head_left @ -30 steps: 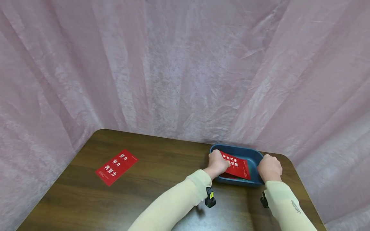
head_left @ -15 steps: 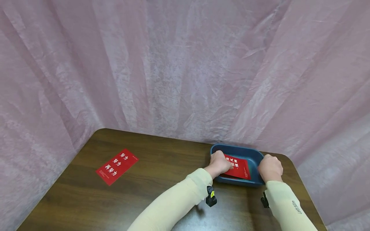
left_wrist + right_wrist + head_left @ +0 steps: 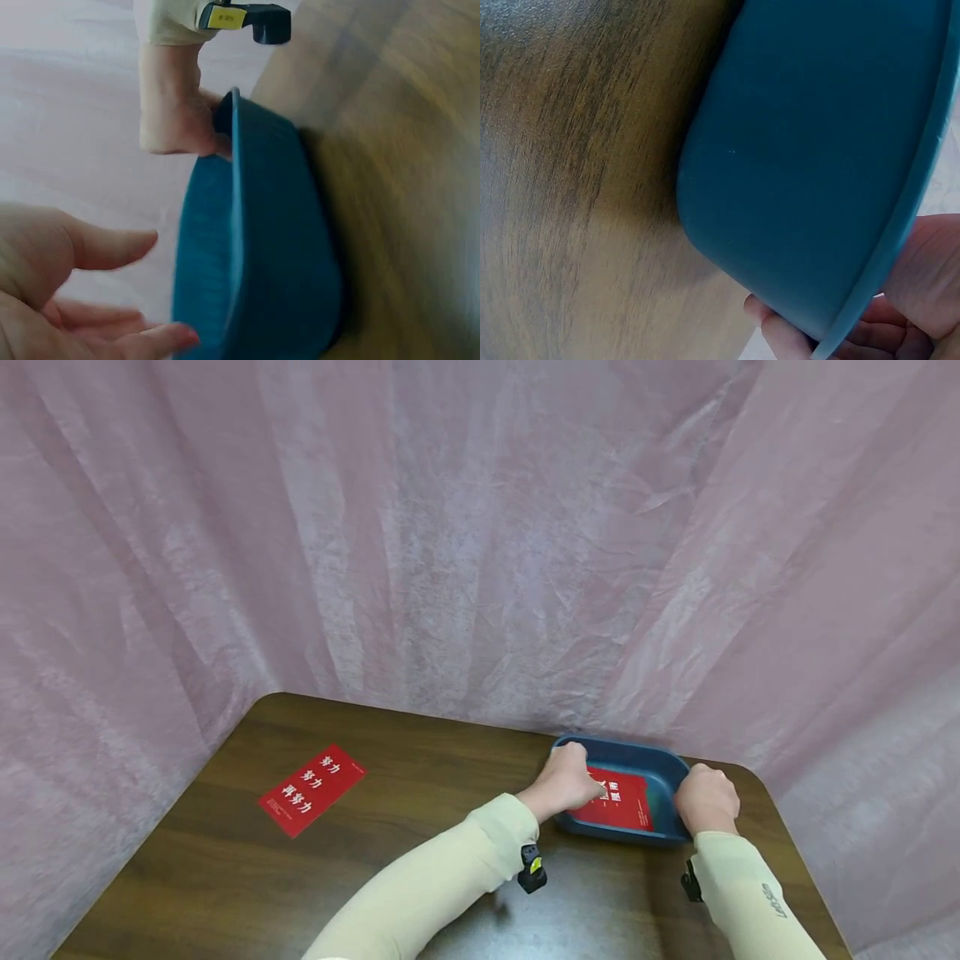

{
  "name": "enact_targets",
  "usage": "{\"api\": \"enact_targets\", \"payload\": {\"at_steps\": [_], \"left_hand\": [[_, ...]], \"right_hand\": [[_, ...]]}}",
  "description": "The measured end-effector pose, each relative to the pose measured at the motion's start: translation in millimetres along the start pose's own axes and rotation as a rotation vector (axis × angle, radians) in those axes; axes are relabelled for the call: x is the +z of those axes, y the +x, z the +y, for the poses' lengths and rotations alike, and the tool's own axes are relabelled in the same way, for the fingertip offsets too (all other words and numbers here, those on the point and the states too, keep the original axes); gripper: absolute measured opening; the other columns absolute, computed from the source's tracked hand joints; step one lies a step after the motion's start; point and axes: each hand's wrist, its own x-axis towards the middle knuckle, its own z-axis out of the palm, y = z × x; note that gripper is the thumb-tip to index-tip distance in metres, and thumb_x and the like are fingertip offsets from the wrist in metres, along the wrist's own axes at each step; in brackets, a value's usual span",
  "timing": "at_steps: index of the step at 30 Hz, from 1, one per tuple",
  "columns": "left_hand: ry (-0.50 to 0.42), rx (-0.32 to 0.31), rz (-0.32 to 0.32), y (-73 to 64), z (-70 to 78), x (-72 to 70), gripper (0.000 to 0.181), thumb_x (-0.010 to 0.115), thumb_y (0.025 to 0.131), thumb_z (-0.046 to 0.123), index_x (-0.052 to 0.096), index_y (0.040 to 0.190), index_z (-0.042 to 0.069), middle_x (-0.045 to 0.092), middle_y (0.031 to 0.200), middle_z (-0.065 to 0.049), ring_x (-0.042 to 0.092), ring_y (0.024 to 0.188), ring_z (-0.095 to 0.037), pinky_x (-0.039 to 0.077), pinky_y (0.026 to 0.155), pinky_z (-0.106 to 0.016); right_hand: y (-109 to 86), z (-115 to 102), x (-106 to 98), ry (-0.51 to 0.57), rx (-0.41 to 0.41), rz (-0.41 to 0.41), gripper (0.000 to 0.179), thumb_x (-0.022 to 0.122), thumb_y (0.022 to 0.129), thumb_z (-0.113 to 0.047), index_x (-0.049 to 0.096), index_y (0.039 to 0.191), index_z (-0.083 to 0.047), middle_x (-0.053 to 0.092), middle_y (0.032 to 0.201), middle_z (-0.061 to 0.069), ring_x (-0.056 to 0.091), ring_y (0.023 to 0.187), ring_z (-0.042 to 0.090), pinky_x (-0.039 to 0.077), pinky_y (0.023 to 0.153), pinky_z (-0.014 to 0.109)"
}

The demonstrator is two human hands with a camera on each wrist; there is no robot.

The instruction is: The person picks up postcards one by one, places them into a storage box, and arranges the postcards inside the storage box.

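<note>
A blue plastic bin (image 3: 637, 752) stands at the table's back right. Inside lies a red card (image 3: 624, 810) printed with white characters, its left part hidden behind my left hand (image 3: 564, 779). That hand is over the bin's left end; in the left wrist view its thumb and fingers (image 3: 112, 247) are spread apart with nothing between them. My right hand (image 3: 707, 797) grips the bin's right end, its fingers (image 3: 784, 337) on the outer wall and the rim against the palm. Far to the left, a second red card (image 3: 312, 790) with white characters lies flat on the table.
The brown wood-grain table (image 3: 420, 768) has a rounded back edge. Pink curtain (image 3: 480, 543) hangs right behind it and along both sides. Each wrist carries a small black camera (image 3: 532, 868).
My left hand has let go of the red card in the bin, and the card has dropped flatter. The hand has lifted slightly. My right hand still grips the bin's end.
</note>
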Motion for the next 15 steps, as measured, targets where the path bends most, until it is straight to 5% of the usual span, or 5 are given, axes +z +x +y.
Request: {"api": "enact_targets", "payload": {"at_steps": [4,7,10,15], "left_hand": [[0.091,0.258,0.020,-3.2,-16.5,-32.1,0.049,0.075,0.075,0.015,0.060,0.122,0.010,0.066,0.111,-0.002,0.062,0.097,-0.012,0.050,0.079,-0.020],[0.121,0.384,0.000,-4.1,-34.2,-65.9,0.051,0.072,0.076,0.006,0.058,0.125,0.012,0.065,0.117,-0.001,0.063,0.100,-0.013,0.050,0.083,-0.021],[0.180,0.425,-0.025,-4.7,-52.8,-97.6,0.056,0.075,0.075,0.008,0.056,0.127,0.013,0.063,0.122,0.002,0.061,0.106,-0.014,0.049,0.088,-0.024],[0.357,0.367,-0.089,-10.1,-86.2,-133.5,0.068,0.082,0.070,0.015,0.052,0.131,0.020,0.057,0.131,0.005,0.053,0.121,-0.015,0.046,0.097,-0.032]], "right_hand": [[1.1,-1,5,0.006,0.004,0.000,0.031,0.056,0.082,-0.011,0.057,0.103,0.013,0.060,0.091,0.035,0.060,0.069,0.041,0.050,0.048,0.050],[3.0,-2,5,0.002,-0.003,0.009,0.031,0.056,0.082,-0.011,0.057,0.102,0.013,0.060,0.091,0.035,0.060,0.068,0.041,0.049,0.047,0.049],[4.5,-1,3,-0.005,-0.014,0.020,0.030,0.055,0.082,-0.010,0.057,0.101,0.013,0.059,0.091,0.037,0.060,0.068,0.042,0.048,0.045,0.049],[5.4,0,0,-0.002,-0.015,0.011,0.031,0.054,0.083,-0.010,0.056,0.102,0.014,0.059,0.092,0.037,0.059,0.068,0.042,0.049,0.046,0.049]]}}
